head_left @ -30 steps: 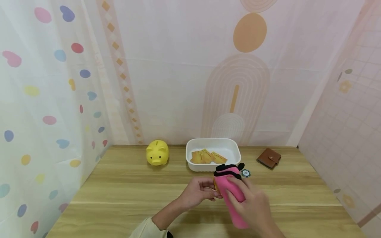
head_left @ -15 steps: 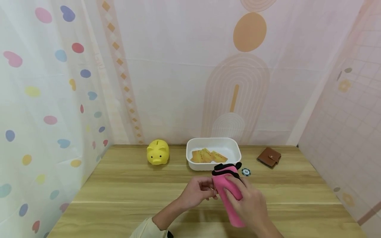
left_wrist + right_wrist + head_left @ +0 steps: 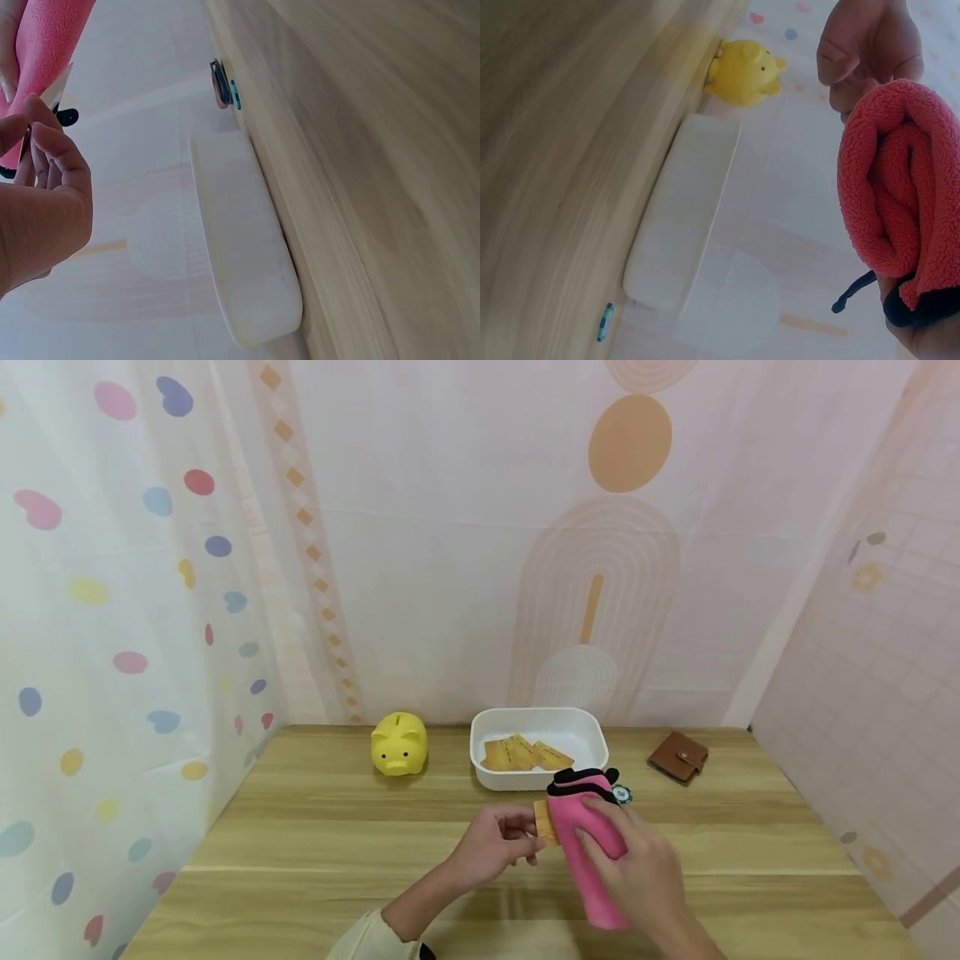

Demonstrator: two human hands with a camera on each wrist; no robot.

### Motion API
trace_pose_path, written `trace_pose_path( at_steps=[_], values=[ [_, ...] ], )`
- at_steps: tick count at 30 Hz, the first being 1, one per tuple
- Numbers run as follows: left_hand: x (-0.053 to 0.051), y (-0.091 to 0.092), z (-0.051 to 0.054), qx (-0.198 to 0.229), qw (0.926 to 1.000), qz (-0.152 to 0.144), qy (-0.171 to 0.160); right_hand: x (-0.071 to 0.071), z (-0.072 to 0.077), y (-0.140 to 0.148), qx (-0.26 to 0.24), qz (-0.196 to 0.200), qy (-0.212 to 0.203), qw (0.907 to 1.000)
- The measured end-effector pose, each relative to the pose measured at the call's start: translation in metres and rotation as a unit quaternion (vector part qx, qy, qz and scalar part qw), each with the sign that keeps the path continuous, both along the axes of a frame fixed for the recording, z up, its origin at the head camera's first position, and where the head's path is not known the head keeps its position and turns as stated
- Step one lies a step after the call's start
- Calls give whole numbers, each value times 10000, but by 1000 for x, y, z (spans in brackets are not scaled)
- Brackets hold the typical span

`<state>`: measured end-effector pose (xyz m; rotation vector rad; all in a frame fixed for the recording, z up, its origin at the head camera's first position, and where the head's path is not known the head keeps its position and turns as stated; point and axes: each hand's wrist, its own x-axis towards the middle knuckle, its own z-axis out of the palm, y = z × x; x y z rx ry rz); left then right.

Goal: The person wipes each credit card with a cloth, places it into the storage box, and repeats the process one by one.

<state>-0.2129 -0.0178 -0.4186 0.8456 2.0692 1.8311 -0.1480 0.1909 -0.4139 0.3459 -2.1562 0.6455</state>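
My right hand (image 3: pixel 647 878) grips a folded pink fleece cloth (image 3: pixel 596 895) with black trim and a black cord end. Just left of it, my left hand (image 3: pixel 487 847) pinches an orange-gold card (image 3: pixel 545 823) between thumb and fingers. The card's right edge meets the cloth or passes behind it; which one I cannot tell. In the right wrist view the cloth (image 3: pixel 862 202) shows thick plush folds, and the fingers of the left hand (image 3: pixel 874 41) are close to it. The left wrist view shows the left hand (image 3: pixel 56 206) with fingertips near the cloth (image 3: pixel 49 45).
A white plastic bin (image 3: pixel 495 781) behind the hands holds several orange cards (image 3: pixel 517 753). At its left sits a yellow piggy bank (image 3: pixel 399 745). A poker chip (image 3: pixel 623 793) lies just beyond the cloth, and a brown wallet (image 3: pixel 678 758) is farther right. Patterned curtains (image 3: pixel 450 527) surround the wooden table (image 3: pixel 315 843).
The cloth in my right hand shifted slightly left, covering the card, then back right and a little up. More of the card shows now. My left hand has barely moved.
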Motion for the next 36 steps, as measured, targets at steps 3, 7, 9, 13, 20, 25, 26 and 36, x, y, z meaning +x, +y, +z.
trace_pose_path(
  at_steps=[3,7,9,13,20,25,26,36],
  values=[
    [0,-1,0,3,10000,18,-35,0,-1,3,-89,-22,-103,9999],
    [0,-2,-2,2,10000,5,-62,-1,-2,8,-232,-76,-259,9994],
    [-1,-3,-3,-27,10000,2,-64,-2,-2,11,-302,-131,-329,9989],
    [-5,-5,-5,-61,9998,91,-139,-4,-3,16,-330,-197,-452,9982],
    [-13,-8,-11,48,9986,116,-506,-7,-8,26,-320,-405,-681,9963],
    [-22,-11,-15,281,9943,293,-985,-7,-12,39,-400,-571,-988,9927],
    [-25,-11,-15,349,9932,360,-1052,-7,-12,42,-429,-595,-1046,9918],
    [-67,-10,-17,1155,9703,1236,-1729,-9,-14,59,-557,-489,-1666,9832]
  ],
)
